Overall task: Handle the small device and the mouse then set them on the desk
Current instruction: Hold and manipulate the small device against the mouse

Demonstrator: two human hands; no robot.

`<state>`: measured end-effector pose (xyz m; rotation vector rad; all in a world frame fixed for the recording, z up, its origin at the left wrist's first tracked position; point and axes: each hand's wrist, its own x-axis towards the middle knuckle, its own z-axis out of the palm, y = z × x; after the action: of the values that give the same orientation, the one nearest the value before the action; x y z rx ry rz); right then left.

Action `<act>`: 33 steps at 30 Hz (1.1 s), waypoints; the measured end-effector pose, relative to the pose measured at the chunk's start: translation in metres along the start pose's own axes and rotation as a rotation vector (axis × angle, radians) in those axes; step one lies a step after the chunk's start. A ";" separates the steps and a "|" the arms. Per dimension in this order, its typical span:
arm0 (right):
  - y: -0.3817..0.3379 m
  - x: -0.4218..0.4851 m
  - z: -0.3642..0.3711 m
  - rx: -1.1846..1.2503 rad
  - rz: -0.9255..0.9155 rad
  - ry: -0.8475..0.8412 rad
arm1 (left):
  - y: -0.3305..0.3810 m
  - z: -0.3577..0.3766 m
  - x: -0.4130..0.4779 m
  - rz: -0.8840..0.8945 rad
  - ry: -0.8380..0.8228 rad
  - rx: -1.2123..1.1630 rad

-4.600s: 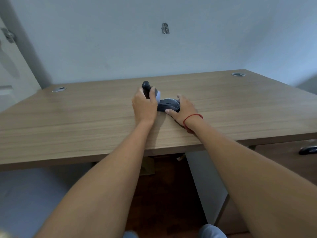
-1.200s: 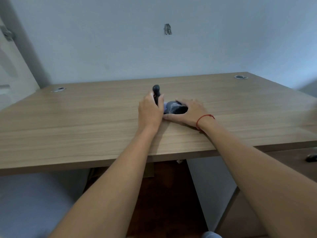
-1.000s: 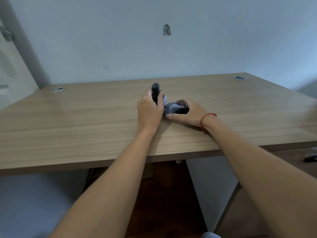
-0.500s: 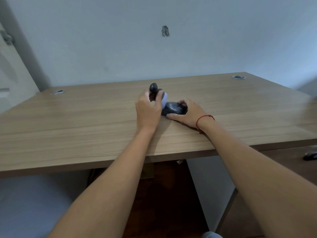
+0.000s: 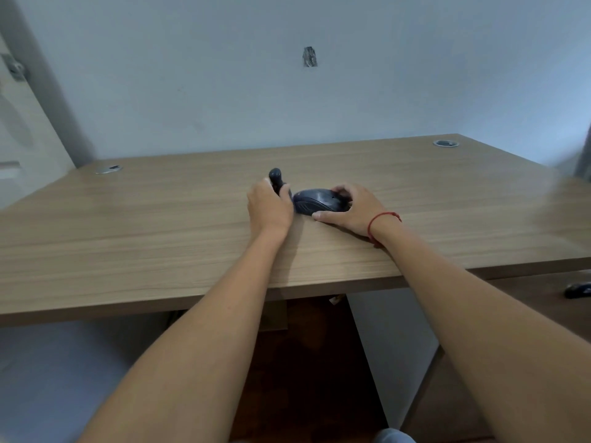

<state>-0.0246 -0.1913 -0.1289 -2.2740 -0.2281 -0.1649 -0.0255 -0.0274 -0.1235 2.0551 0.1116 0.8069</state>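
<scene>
A dark grey mouse (image 5: pixel 318 201) lies on the wooden desk (image 5: pixel 160 225) near its middle. My right hand (image 5: pixel 350 207) wraps around the mouse's right side, thumb along its near edge and fingers curled over its far end. Just left of the mouse, my left hand (image 5: pixel 269 205) is closed around a small dark device (image 5: pixel 275 178). Only the device's rounded top sticks up above my fingers; its lower part is hidden. A red string circles my right wrist.
Two round cable grommets sit in the desk's far corners, one at the left (image 5: pixel 108 169) and one at the right (image 5: pixel 445 143). A wall rises right behind the desk. A dark handle (image 5: pixel 577 290) shows on the drawer unit at the lower right.
The pale part of the device seen beside my left fingers half a second ago is now covered. The mouse shows more fully, and both hands stay at the same spot.
</scene>
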 end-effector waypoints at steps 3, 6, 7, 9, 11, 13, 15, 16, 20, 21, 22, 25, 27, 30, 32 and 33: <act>0.000 -0.001 0.000 0.013 0.021 0.017 | 0.007 -0.001 -0.003 0.055 0.033 -0.120; 0.000 -0.001 0.001 0.007 0.036 0.044 | 0.018 -0.004 -0.012 0.131 0.047 -0.221; -0.001 -0.001 0.002 0.003 0.034 0.048 | 0.018 -0.003 -0.013 0.138 0.013 -0.203; -0.002 -0.002 0.002 0.002 0.025 0.052 | 0.011 0.000 -0.010 0.103 -0.026 -0.126; -0.002 -0.003 0.001 0.007 0.016 0.054 | 0.004 0.001 -0.005 0.031 0.005 -0.044; -0.002 -0.004 0.000 0.025 0.025 0.056 | 0.005 -0.001 -0.005 0.029 0.039 -0.039; -0.002 -0.004 0.000 0.044 0.034 0.064 | 0.011 -0.001 -0.009 0.109 0.022 -0.102; -0.003 -0.005 0.001 0.051 0.037 0.068 | 0.015 -0.002 -0.012 0.155 -0.013 -0.116; -0.003 -0.005 0.002 0.074 0.047 0.084 | 0.012 0.001 -0.012 0.188 -0.034 0.067; -0.003 -0.005 0.001 0.076 0.050 0.086 | 0.008 0.001 -0.009 0.133 -0.017 0.117; -0.003 -0.006 0.001 0.079 0.051 0.087 | 0.006 0.001 -0.007 0.099 -0.001 0.124; -0.003 -0.007 0.000 0.080 0.051 0.082 | 0.009 -0.001 -0.008 0.161 0.009 -0.049; -0.004 -0.008 0.000 0.086 0.051 0.067 | 0.012 0.000 -0.011 0.217 -0.020 -0.122; -0.003 -0.007 0.000 0.080 0.038 0.066 | 0.012 0.003 -0.010 0.245 -0.070 -0.049; -0.003 -0.007 -0.001 0.084 0.045 0.067 | 0.006 0.005 -0.006 0.172 -0.031 0.031; -0.003 -0.007 -0.001 0.083 0.045 0.066 | 0.004 0.005 -0.004 0.126 0.002 0.053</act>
<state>-0.0324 -0.1907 -0.1276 -2.1850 -0.1462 -0.2031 -0.0263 -0.0345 -0.1241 2.1284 0.0047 0.8914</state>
